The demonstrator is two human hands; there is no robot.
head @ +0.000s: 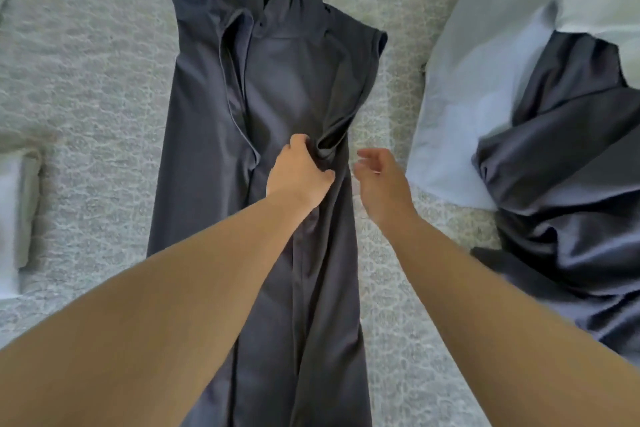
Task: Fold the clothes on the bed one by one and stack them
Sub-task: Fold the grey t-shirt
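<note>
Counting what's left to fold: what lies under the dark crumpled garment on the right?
Under the crumpled garment lies a light blue cloth, spread on the bed. Whether more clothes hide beneath cannot be seen.

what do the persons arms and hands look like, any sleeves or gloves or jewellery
Both forearms are bare to the bottom edge of the frame, with no sleeves in view. The left hand and right hand wear no gloves; no rings, watch or bracelet show.

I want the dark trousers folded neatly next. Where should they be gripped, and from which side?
Probably take the trousers at the far waistband, reaching from the near side over them: they lie lengthwise and flat, so that end folds toward you. The left hand already pinches a mid-length crease.
</note>
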